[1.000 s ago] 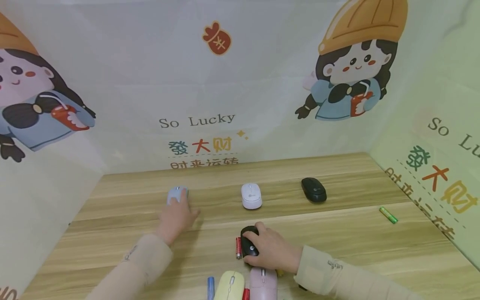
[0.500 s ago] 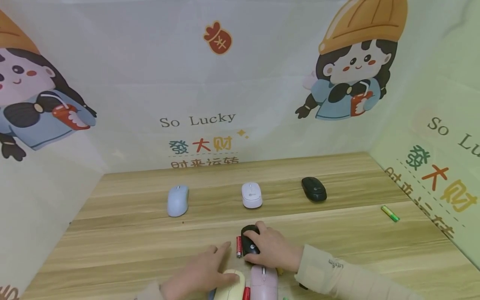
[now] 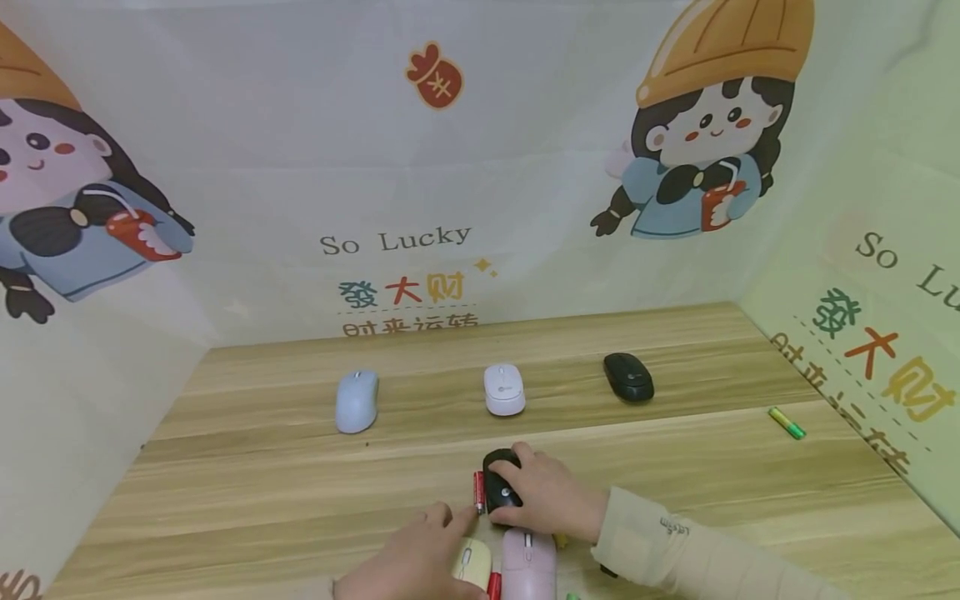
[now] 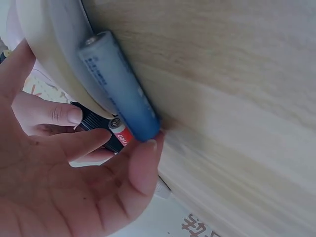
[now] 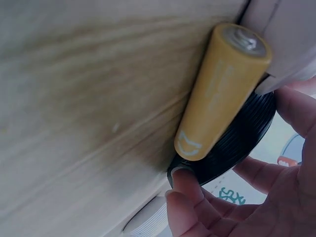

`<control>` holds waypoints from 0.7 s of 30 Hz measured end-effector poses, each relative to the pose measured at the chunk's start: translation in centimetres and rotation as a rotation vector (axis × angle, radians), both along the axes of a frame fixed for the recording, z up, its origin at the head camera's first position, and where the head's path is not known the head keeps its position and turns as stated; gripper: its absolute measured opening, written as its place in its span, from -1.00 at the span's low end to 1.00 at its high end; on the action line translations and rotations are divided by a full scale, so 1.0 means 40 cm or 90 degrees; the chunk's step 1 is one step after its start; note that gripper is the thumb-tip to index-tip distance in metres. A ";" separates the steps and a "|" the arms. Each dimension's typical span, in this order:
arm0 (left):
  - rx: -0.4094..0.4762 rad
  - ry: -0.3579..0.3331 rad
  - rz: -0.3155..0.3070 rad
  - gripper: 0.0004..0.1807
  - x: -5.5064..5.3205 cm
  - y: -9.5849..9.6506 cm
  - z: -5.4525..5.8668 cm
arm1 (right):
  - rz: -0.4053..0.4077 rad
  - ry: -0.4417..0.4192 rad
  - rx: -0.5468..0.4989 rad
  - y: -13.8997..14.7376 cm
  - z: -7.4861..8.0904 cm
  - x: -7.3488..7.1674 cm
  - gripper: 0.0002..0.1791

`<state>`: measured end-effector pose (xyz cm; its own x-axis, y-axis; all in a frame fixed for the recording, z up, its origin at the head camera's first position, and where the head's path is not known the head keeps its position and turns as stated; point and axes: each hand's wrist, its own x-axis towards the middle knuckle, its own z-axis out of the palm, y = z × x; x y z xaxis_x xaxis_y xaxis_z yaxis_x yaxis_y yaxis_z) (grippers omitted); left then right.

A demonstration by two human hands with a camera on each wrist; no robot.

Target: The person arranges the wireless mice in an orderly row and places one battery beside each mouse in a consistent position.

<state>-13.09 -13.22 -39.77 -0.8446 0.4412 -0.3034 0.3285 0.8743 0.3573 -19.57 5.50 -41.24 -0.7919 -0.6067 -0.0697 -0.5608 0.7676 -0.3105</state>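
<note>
My right hand (image 3: 551, 496) grips a black computer mouse (image 3: 500, 475) near the table's middle, thumb and fingers on its opposite sides. A red battery (image 3: 478, 490) lies along that mouse's left side. My left hand (image 3: 412, 560) spreads over a yellow mouse (image 3: 476, 560), partly covering it, with the thumb across its near end. In the left wrist view, its fingertips (image 4: 145, 155) bend at the lower end of a blue battery (image 4: 121, 86) beside the yellow mouse. An orange-yellow battery (image 5: 222, 94) lies by the black mouse in the right wrist view.
A pink mouse (image 3: 528, 562) sits right of the yellow one, a second red battery (image 3: 494, 586) between them. Farther back stand a light blue mouse (image 3: 356, 402), a white mouse (image 3: 505, 390) and another black mouse (image 3: 628, 377). A green battery (image 3: 787, 422) lies at right.
My left hand has left the light blue mouse at the back left and come forward and right, over the yellow mouse. My right hand stays on the black mouse.
</note>
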 end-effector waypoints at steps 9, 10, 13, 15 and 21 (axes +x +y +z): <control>-0.054 -0.013 0.001 -0.04 -0.002 0.013 0.009 | -0.003 -0.020 0.003 0.005 0.008 0.003 -0.34; -0.058 -0.013 0.000 -0.05 -0.003 0.014 0.009 | -0.003 -0.022 0.005 0.004 0.009 0.003 -0.34; -0.062 0.003 -0.010 -0.06 -0.001 0.013 0.008 | -0.006 -0.018 0.007 0.000 0.012 0.002 -0.34; -0.064 0.015 -0.020 -0.07 -0.001 0.012 0.006 | -0.010 -0.010 0.008 -0.008 0.012 0.000 -0.35; -0.054 0.035 -0.030 -0.05 0.004 0.012 0.007 | -0.048 0.008 0.020 -0.035 0.013 -0.004 -0.36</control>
<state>-12.93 -12.74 -39.49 -0.8399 0.4555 -0.2952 0.3871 0.8838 0.2626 -19.72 4.10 -40.71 -0.8363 -0.5429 -0.0772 -0.5046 0.8171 -0.2788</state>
